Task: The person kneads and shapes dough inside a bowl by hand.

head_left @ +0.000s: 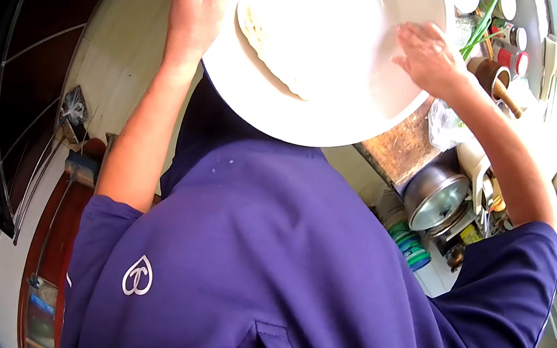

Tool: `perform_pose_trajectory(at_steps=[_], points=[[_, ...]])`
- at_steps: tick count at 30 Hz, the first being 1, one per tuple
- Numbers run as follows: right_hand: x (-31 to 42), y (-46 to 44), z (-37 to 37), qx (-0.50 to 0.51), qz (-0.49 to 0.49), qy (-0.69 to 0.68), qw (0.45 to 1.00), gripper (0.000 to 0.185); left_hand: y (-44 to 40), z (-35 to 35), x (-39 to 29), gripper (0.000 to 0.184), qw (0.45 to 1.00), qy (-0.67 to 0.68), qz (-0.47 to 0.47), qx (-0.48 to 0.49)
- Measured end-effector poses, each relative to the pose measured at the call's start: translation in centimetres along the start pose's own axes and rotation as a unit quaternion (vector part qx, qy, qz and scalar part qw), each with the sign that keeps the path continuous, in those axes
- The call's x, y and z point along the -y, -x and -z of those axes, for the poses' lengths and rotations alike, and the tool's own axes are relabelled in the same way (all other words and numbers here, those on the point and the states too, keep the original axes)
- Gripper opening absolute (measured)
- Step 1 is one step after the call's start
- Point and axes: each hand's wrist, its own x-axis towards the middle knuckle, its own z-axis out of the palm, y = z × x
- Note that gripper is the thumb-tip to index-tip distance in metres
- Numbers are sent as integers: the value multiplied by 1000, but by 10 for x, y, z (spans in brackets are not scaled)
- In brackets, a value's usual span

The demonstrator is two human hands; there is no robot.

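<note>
A wide white basin with a dark blue rim is in front of my body, tilted so its inside shows. My left hand is closed on its left rim, with the thumb over the edge. Inside the basin's left part lies a pale, doughy-looking mass; glare washes out much of its outline. My right hand rests over the basin's right inner wall, fingers stretched out and thumb apart, holding nothing.
On the right, a worn wooden board lies near a metal pot and a clear plastic bag. Further back stand several jars, green onions and a brown mortar with a pestle. A window lines the right side.
</note>
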Motion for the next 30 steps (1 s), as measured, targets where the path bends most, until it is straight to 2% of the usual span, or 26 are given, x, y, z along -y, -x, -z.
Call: perform_pose_trajectory(at_steps=[2, 4, 6, 8, 9, 12, 14, 16, 19, 20, 21, 22, 24, 26, 28, 30], points=[[20, 5, -42, -118, -73, -39, 990, 54, 3, -4, -2, 35, 1000, 2, 7, 4], [54, 24, -31, 11, -28, -150, 988, 53, 3, -3, -2, 33, 1000, -6, 5, -1], [98, 40, 13, 143, -52, -293, 944, 51, 3, -3, 2, 32, 1000, 10, -21, 5], [125, 46, 20, 98, 83, -371, 920, 50, 0, -4, 2, 31, 999, 12, -30, 2], [127, 38, 25, 121, 112, -417, 894, 50, 0, -5, 1, 31, 999, 16, -33, 4], [86, 29, 5, 151, 95, -479, 860, 48, 1, -5, 2, 31, 999, 16, -34, 7], [39, 16, 9, 200, 65, -208, 955, 46, -1, -4, 5, 30, 999, 11, -31, 14], [-11, 15, -17, 17, 61, -91, 994, 49, -2, -2, 3, 32, 999, 0, -35, 18], [6, 36, -57, -225, -8, -139, 964, 55, 0, -4, 4, 34, 999, 19, -21, 20], [26, 46, -78, -249, -26, -204, 946, 58, -1, -4, 5, 34, 999, 29, -16, 16], [51, 60, -45, -78, -62, -176, 979, 59, 0, -3, 4, 34, 999, 29, -8, 21], [75, 67, -30, -60, -43, -181, 981, 52, 2, -1, 2, 34, 999, 30, -1, 28], [121, 67, -28, -136, -25, -256, 957, 32, 2, -4, 0, 34, 1000, 24, -4, 20], [146, 58, -26, -268, -19, -310, 912, 24, 1, -6, 3, 33, 1000, 2, -23, -12], [127, 57, -36, -273, 49, -312, 909, 21, -1, -5, 4, 34, 1000, 9, -21, -6], [90, 52, -41, -311, 95, -251, 912, 20, 1, -7, 2, 35, 1000, 15, -15, 1]])
